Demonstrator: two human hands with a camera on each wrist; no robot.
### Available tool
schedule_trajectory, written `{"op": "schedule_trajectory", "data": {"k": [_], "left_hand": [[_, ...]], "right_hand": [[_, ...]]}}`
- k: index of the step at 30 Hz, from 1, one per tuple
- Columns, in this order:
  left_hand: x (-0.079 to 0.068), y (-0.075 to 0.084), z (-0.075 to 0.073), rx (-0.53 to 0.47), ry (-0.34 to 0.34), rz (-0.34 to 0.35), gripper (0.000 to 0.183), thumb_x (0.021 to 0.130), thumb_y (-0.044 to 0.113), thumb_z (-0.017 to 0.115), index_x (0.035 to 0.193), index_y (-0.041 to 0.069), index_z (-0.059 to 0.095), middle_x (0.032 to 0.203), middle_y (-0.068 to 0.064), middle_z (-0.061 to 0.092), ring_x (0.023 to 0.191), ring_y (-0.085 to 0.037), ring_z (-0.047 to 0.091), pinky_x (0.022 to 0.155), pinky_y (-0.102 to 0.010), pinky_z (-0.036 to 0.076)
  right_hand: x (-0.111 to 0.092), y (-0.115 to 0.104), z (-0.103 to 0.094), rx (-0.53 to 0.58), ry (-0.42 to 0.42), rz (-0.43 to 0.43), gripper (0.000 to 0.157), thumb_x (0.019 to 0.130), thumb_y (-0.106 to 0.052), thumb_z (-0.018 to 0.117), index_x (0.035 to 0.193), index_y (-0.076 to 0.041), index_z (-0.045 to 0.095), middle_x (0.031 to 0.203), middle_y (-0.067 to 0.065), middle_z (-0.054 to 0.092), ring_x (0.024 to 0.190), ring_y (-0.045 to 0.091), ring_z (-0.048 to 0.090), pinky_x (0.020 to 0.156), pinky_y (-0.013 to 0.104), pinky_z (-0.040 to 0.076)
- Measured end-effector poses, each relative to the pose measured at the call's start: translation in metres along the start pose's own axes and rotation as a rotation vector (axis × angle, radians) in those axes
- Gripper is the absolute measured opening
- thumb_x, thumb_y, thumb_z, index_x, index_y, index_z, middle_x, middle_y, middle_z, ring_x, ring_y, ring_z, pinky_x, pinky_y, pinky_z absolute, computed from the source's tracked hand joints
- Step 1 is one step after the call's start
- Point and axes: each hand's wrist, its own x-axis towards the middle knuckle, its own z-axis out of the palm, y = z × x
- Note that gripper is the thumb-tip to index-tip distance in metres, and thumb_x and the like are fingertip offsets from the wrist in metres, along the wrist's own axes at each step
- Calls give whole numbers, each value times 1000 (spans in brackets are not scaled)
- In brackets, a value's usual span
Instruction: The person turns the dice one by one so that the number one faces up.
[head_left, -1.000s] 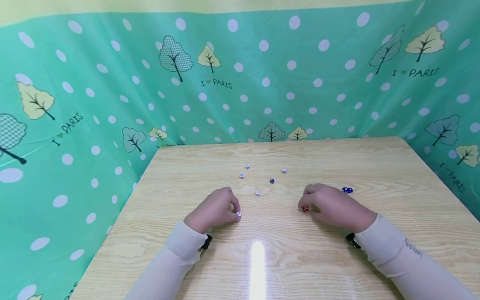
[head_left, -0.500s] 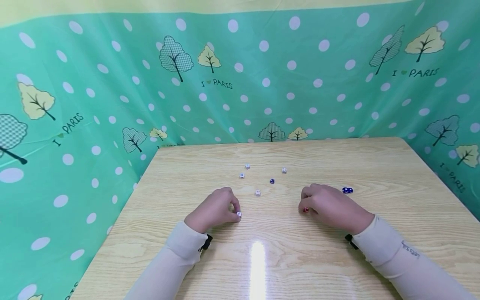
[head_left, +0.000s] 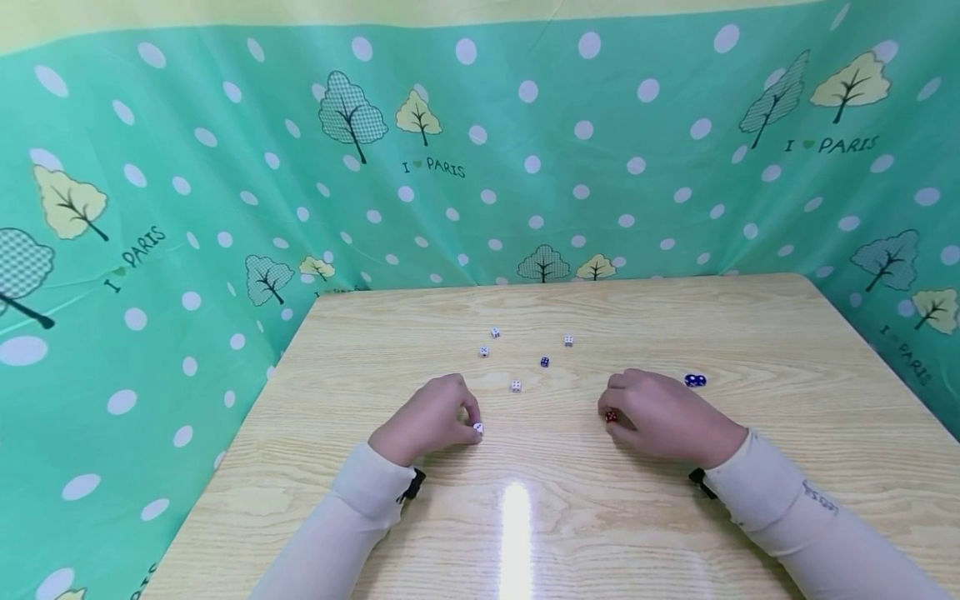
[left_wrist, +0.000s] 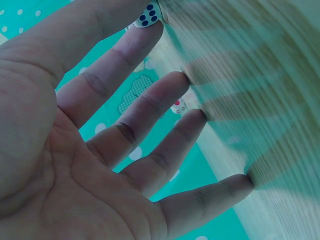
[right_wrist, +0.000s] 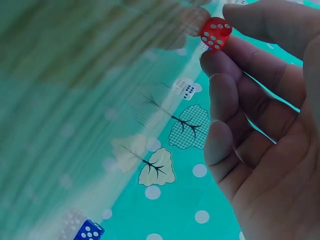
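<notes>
In the head view, my left hand [head_left: 427, 418] rests on the left of the table, pinching a white die [head_left: 477, 428] between thumb and index finger. The left wrist view shows that die's dark-dotted face [left_wrist: 149, 16] at the fingertips, with the other fingers spread and their tips on the tabletop. To the right, my right hand [head_left: 667, 415] holds a red die [head_left: 611, 417] with white dots between thumb and fingers. Seen from the right wrist, the red die [right_wrist: 216, 34] sits at the index fingertip close to the thumb, the remaining fingers curled.
Farther back on the wooden table [head_left: 600, 525] lie several white dice, one nearest the middle [head_left: 516, 386], and a small dark blue die [head_left: 544, 362]. Two blue dice [head_left: 695, 380] sit together beyond my right hand. A green dotted curtain [head_left: 480, 167] surrounds the table.
My right fingers have shifted around the red die, which has turned between them; the thumb now stands a little lower. The left hand and the dice on the table look the same.
</notes>
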Motion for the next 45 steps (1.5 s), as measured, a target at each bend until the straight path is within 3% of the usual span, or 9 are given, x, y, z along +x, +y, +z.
{"op": "schedule_trajectory", "data": {"k": [12, 19, 29, 36, 45], "left_hand": [[0, -1, 0, 2, 3, 7, 20, 80, 20, 90, 70, 25, 73, 91, 1, 59, 79, -17, 52, 74, -34, 45], [0, -1, 0, 0, 3, 5, 20, 80, 20, 90, 69, 25, 73, 91, 2, 59, 79, -16, 52, 74, -33, 45], [1, -3, 1, 0, 10, 23, 21, 80, 20, 89, 69, 26, 73, 90, 2, 59, 79, -16, 51, 75, -34, 45], [1, -3, 1, 2, 10, 16, 21, 81, 21, 89, 69, 27, 72, 91, 3, 58, 80, -16, 51, 76, -34, 45], [0, -2, 0, -2, 14, 25, 21, 80, 19, 89, 69, 26, 73, 91, 3, 59, 79, -16, 51, 76, -34, 45]], "right_hand": [[0, 3, -3, 89, -31, 37, 12, 86, -18, 82, 86, -27, 74, 83, -19, 61, 76, 0, 54, 70, 25, 53], [-2, 8, -7, 210, -55, 80, 12, 88, -21, 83, 93, -29, 76, 90, -21, 67, 84, -2, 60, 75, 27, 55], [-4, 18, -5, 476, -127, 166, 15, 89, -17, 82, 95, -30, 77, 92, -17, 70, 80, 2, 62, 72, 24, 55], [-5, 25, -2, 511, -128, 206, 14, 89, -20, 83, 94, -32, 77, 86, -16, 68, 73, 7, 58, 65, 24, 51], [-6, 27, 2, 534, -120, 190, 14, 88, -19, 84, 91, -31, 77, 80, -14, 64, 71, 6, 56, 63, 24, 49]]}}
